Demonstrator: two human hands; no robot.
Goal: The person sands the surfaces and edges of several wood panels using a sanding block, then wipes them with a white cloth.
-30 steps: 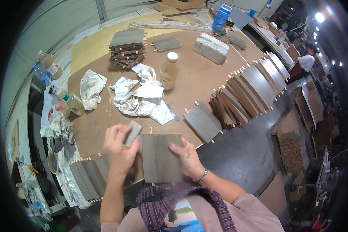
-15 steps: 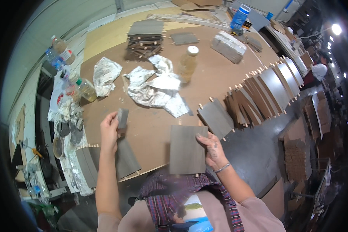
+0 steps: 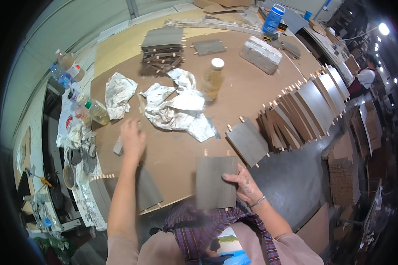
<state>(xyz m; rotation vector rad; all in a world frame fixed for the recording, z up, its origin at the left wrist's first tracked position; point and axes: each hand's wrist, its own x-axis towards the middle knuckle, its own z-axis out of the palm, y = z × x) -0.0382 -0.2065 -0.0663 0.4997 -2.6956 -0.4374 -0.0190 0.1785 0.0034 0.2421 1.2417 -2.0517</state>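
Note:
My right hand [image 3: 248, 184] holds a flat grey panel [image 3: 216, 182] upright by its right edge, thumb across its face. Short wooden dowels stick out of the panel's top and bottom edges. Out over the brown tabletop [image 3: 172, 152], my left hand [image 3: 133, 137] reaches with fingers stretched, just short of a crumpled white rag [image 3: 120, 95]. Beside its wrist lies a small grey block [image 3: 118, 147]. Under my left forearm, more grey panels [image 3: 147, 187] rest at the near edge. Another dowelled panel [image 3: 247, 140] leans at the table's right edge.
A long row of dowelled panels [image 3: 316, 106] fans out to the right. Stained rags [image 3: 174, 108] and a bottle of yellowish liquid [image 3: 213, 79] occupy the middle. Behind are a panel stack [image 3: 162, 46] and a whitish brick [image 3: 261, 55]. Several bottles [image 3: 97, 112] line the left edge.
My left hand has let go of the small grey block, now on the table, and moved forward toward the rag. My right hand still holds the panel, slightly lower in the picture.

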